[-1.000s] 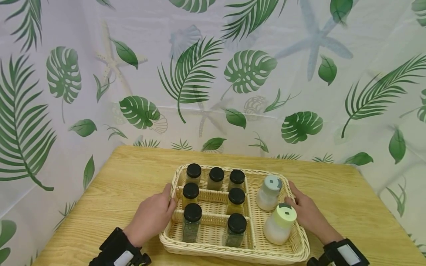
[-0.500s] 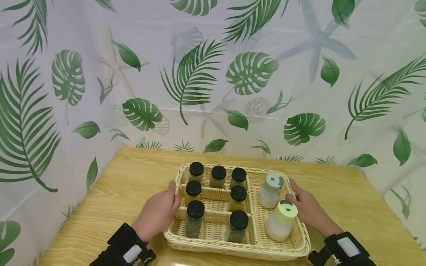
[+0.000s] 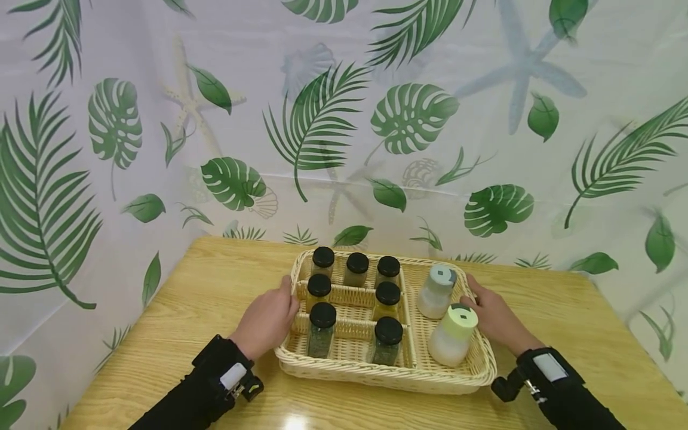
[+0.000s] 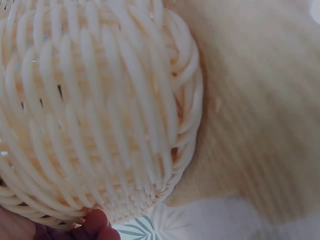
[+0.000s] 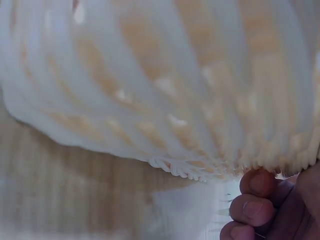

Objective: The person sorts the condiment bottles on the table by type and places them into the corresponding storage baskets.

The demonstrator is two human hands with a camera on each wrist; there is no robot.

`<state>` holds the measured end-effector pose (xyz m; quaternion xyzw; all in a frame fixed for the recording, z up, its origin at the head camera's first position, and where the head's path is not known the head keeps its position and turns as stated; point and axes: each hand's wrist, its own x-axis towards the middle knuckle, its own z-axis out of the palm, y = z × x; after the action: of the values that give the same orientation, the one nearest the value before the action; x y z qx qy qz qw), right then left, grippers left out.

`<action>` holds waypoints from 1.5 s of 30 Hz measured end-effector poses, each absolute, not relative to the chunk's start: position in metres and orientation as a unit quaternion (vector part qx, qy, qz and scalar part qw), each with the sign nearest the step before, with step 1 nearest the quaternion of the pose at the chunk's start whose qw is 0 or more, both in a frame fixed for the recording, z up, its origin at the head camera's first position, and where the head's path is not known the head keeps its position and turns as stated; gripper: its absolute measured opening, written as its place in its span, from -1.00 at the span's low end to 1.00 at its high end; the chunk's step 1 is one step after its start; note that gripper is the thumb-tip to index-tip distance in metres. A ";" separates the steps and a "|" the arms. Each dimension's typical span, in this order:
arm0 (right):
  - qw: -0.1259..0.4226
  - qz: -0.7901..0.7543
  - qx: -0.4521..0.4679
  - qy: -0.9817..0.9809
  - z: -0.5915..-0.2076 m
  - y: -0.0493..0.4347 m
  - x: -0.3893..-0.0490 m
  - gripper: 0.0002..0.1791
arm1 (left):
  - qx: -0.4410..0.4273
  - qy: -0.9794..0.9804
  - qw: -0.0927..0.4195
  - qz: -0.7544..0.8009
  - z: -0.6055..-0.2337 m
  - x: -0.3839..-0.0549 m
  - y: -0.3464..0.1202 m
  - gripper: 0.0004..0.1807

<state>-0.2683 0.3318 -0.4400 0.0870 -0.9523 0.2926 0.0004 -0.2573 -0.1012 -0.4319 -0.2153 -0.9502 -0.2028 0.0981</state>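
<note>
A cream woven wicker basket with dividers is held between both hands over the wooden table. My left hand grips its left end, the thumb at the rim; in the left wrist view, fingertips curl beneath the wicker. At the opposite end, my right hand grips the rim, and the right wrist view has its curled fingers against the underside of the weave. Several black-lidded glass spice jars stand in the left compartments. On the right side are a grey-topped shaker and a yellow-green-topped shaker, both with pale contents.
The wood-grain table extends around the basket on all sides. Behind its far edge hangs a white cloth printed with green leaves, shells and starfish. Black camera straps circle both wrists.
Both hands have carried the basket away from the body, toward the table's far edge. The jars and shakers keep their places inside it, and the head view has shifted slightly.
</note>
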 end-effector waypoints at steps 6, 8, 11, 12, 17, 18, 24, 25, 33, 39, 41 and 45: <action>0.000 0.281 0.092 -0.955 -0.438 0.334 -0.282 -0.31 | -0.216 -0.948 0.103 -0.208 -0.431 -0.271 -0.098 -0.45; -0.001 0.279 0.096 -0.956 -0.437 0.335 -0.285 -0.31 | -0.221 -0.948 0.102 -0.204 -0.432 -0.276 -0.097 -0.45; -0.001 0.271 0.101 -0.957 -0.435 0.339 -0.288 -0.32 | -0.225 -0.948 0.099 -0.203 -0.432 -0.283 -0.093 -0.44; -0.004 0.268 0.099 -0.958 -0.435 0.341 -0.289 -0.32 | -0.225 -0.948 0.100 -0.202 -0.432 -0.285 -0.092 -0.44; -0.024 0.261 0.088 -0.961 -0.435 0.346 -0.295 -0.31 | -0.220 -0.948 0.089 -0.214 -0.432 -0.292 -0.087 -0.43; -0.023 0.263 0.089 -0.960 -0.435 0.347 -0.296 -0.31 | -0.221 -0.947 0.087 -0.217 -0.432 -0.293 -0.086 -0.43; -0.012 0.264 0.099 -0.959 -0.433 0.349 -0.299 -0.32 | -0.215 -0.948 0.088 -0.219 -0.433 -0.301 -0.083 -0.45; -0.011 0.263 0.102 -0.959 -0.433 0.349 -0.299 -0.32 | -0.212 -0.949 0.087 -0.218 -0.433 -0.302 -0.083 -0.45; -0.041 0.272 0.101 -0.956 -0.434 0.346 -0.302 -0.22 | -0.180 -0.960 0.083 -0.196 -0.427 -0.304 -0.089 -0.46; -0.043 0.243 0.098 -0.964 -0.425 0.346 -0.301 -0.19 | -0.178 -0.963 0.119 -0.161 -0.423 -0.308 -0.096 -0.54; -0.032 0.227 0.099 -0.968 -0.419 0.348 -0.302 -0.20 | -0.175 -0.966 0.128 -0.142 -0.421 -0.311 -0.097 -0.49; -0.019 0.211 0.103 -0.972 -0.406 0.353 -0.305 -0.18 | -0.164 -0.973 0.123 -0.103 -0.413 -0.316 -0.098 -0.32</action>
<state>-0.3049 0.3533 -0.4058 0.1029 -0.9719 0.2110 -0.0194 -0.3159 -0.0979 -0.4135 -0.1635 -0.9734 -0.1033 0.1226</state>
